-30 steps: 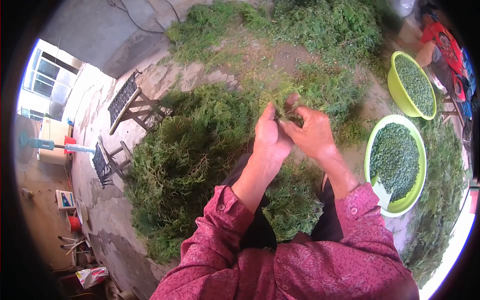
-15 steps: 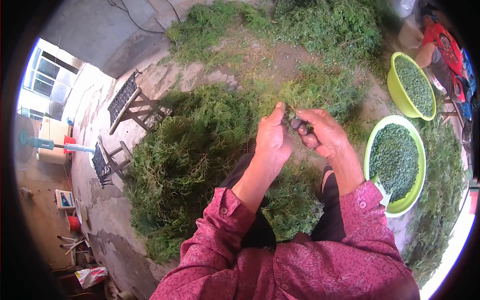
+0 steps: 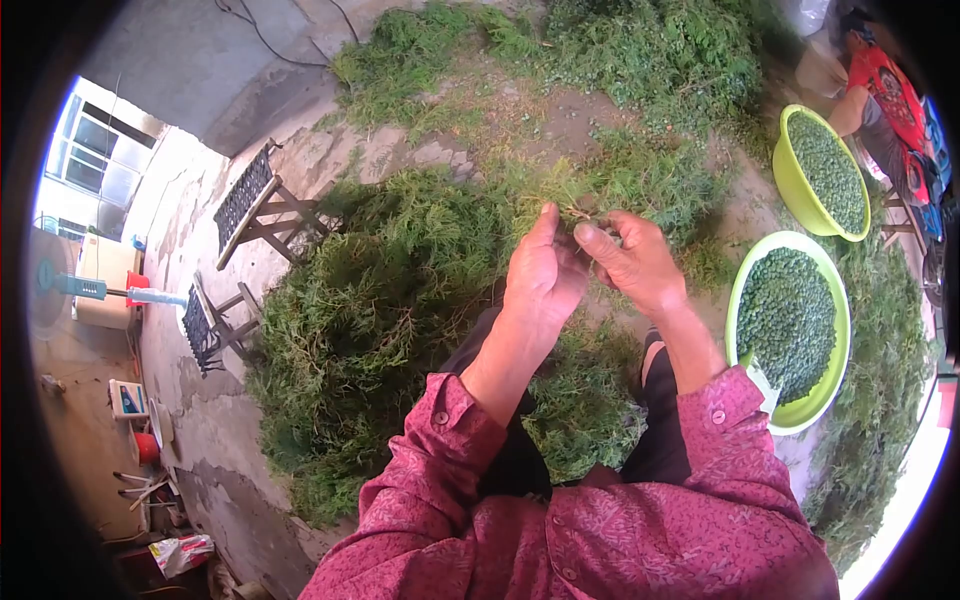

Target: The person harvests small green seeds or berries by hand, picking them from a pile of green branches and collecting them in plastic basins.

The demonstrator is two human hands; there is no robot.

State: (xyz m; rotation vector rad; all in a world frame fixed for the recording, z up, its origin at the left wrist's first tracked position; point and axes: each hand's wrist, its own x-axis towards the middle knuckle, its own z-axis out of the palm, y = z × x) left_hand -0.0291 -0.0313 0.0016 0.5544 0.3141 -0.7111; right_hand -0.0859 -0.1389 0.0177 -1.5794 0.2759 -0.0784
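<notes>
My left hand (image 3: 545, 268) is closed on a green sprig (image 3: 560, 192), its thumb pointing up along the stem. Close beside it on the right, my right hand (image 3: 638, 264) has its thumb and fingers pinched together at the sprig's stem; whatever lies inside that pinch is too small to make out. Below and left of the hands spreads a large heap of green branches (image 3: 370, 290). To the right stands a pale green basin (image 3: 843, 350) full of small green berries (image 3: 785, 320).
A second yellow-green basin (image 3: 790, 190) of berries stands at the upper right, beside a person in red (image 3: 885, 100). Two folding stools (image 3: 270, 210) are on the left, near a fan (image 3: 85, 286). More branches (image 3: 660, 50) lie at the top.
My right hand has turned, its darkened fingertips now hidden and its thumb closer to my left hand. The left hand has shifted slightly left.
</notes>
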